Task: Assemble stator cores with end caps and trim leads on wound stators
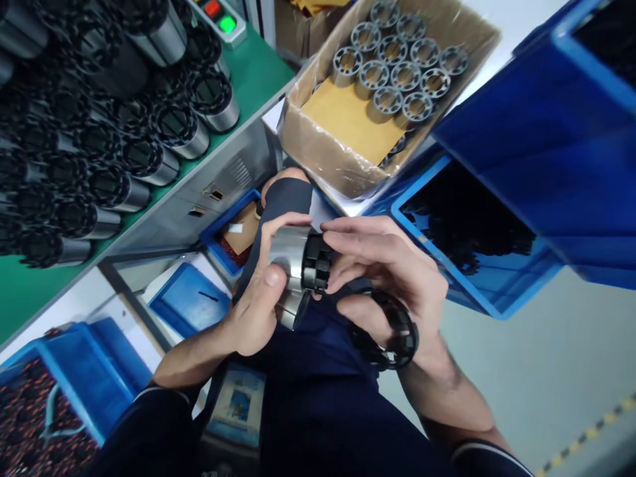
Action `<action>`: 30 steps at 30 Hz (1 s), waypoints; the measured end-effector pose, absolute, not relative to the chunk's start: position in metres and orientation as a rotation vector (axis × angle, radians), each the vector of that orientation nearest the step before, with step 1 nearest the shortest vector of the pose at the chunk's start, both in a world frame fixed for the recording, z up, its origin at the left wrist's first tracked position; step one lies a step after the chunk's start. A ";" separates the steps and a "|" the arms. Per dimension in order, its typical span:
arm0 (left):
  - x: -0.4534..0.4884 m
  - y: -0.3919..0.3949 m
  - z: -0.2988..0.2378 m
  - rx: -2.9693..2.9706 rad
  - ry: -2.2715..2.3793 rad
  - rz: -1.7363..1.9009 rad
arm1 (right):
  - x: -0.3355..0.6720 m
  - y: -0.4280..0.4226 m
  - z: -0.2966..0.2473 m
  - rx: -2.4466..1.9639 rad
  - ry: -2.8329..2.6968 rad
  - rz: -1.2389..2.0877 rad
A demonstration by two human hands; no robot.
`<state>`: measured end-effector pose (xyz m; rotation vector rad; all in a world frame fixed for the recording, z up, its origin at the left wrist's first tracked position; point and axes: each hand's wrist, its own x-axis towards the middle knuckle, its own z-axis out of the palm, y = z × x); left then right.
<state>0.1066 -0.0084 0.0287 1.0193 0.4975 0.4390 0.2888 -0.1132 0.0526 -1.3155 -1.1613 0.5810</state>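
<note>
Silvery and probably stiff and slick, the cylinder [288,248] above the lap [318,377] is best held round its wall, as the left hand [256,301] clasps it, while the right hand [402,265] holds a loose black ring [409,334].

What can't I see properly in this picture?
Head view:
Metal tube, side: partly covered by the left hand.
Badge, details: blurred, too small.
Dark pieces in the blue bin: too dark to tell apart.
Reddish pieces, lower left: cut off by the picture's edge.
</note>
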 end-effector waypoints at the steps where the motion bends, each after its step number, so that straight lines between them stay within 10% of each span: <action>1: 0.107 -0.007 0.029 1.044 0.478 0.454 | 0.289 -0.113 0.051 -1.290 -1.167 0.610; 30: 0.109 0.005 0.033 1.225 0.423 0.432 | 0.286 -0.115 0.033 -1.411 -1.121 0.505</action>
